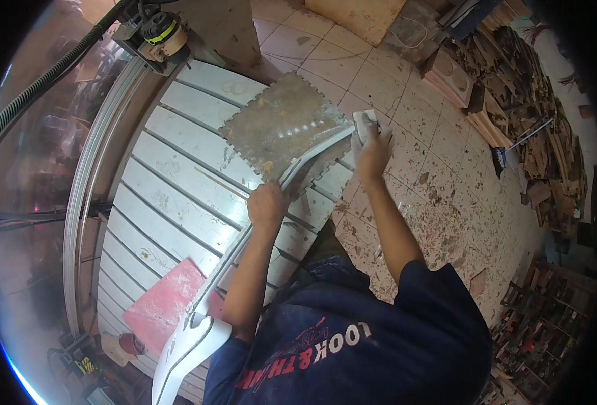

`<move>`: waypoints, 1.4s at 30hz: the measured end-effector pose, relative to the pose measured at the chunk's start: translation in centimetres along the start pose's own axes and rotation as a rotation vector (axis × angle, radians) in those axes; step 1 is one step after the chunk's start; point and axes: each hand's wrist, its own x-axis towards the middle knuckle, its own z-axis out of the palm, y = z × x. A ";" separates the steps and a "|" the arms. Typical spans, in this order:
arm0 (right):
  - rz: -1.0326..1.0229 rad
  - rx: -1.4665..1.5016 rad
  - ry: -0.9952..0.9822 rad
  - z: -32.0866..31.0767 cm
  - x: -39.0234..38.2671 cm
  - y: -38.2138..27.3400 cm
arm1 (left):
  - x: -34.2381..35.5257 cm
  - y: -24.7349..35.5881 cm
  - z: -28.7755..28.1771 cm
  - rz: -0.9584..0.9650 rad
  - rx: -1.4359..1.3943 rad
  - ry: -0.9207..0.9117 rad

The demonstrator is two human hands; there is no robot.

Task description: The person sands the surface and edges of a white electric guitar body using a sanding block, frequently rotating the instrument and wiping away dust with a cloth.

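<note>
A long, white, curved frame piece [321, 147] runs diagonally over the slatted white bench [170, 158], from its wide hooked end [192, 354] at lower left to a narrow end at upper right. My left hand [266, 206] is closed around its middle. At the narrow end, my right hand [373, 150] grips a pale rectangular block [364, 121], which touches or lies right beside the tip. Beneath the upper stretch lies a dusty grey-brown mat [281, 111] with toothed edges. A dusty red mat [167, 304] sits under the lower stretch.
A metal rail [89, 182] edges the bench on the left, with a motor unit [160, 37] at its top. Wood chips litter the tiled floor [433, 148] to the right. Scrap wood [514, 88] is heaped along the far right, beside light wooden boxes [450, 77].
</note>
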 end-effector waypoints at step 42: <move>-0.382 0.329 -0.196 0.6 -3.1 -7.3 | 0.8 -0.7 0.2 0.004 -0.053 -0.055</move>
